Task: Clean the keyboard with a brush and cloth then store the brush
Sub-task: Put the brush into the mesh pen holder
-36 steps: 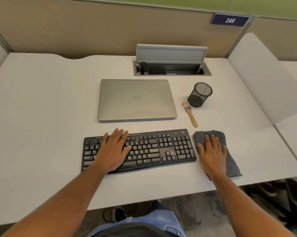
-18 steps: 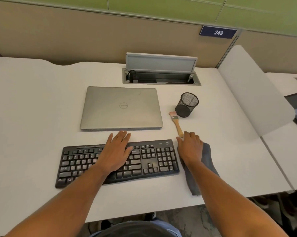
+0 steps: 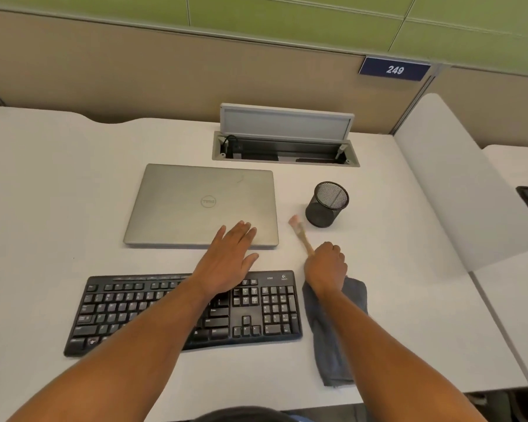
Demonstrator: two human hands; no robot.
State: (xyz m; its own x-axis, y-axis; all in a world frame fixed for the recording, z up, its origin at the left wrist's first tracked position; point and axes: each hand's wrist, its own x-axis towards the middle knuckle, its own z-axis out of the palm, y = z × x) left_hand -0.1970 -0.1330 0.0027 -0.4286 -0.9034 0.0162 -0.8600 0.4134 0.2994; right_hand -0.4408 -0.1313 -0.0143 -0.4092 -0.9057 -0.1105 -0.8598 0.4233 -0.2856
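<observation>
Wooden-handled, the brush [image 3: 300, 234] is gripped at its end by the right hand [image 3: 326, 263], bristles toward the mesh cup [image 3: 327, 204], while the left hand [image 3: 229, 258] is spread flat over the keyboard [image 3: 256, 312]; the cloth [image 3: 337, 336] is left just beside it. Brushing, wiping and storing are judged still undone. A closed laptop [image 3: 201, 204] and an open cable hatch [image 3: 285, 147] are carried by the white surface [image 3: 58, 184], which is enclosed by beige and green partitions.

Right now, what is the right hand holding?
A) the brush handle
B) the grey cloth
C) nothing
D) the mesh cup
A: the right hand is curled round the wooden handle of the brush, whose bristles point toward the mesh cup; the cloth lies flat under the wrist.
</observation>
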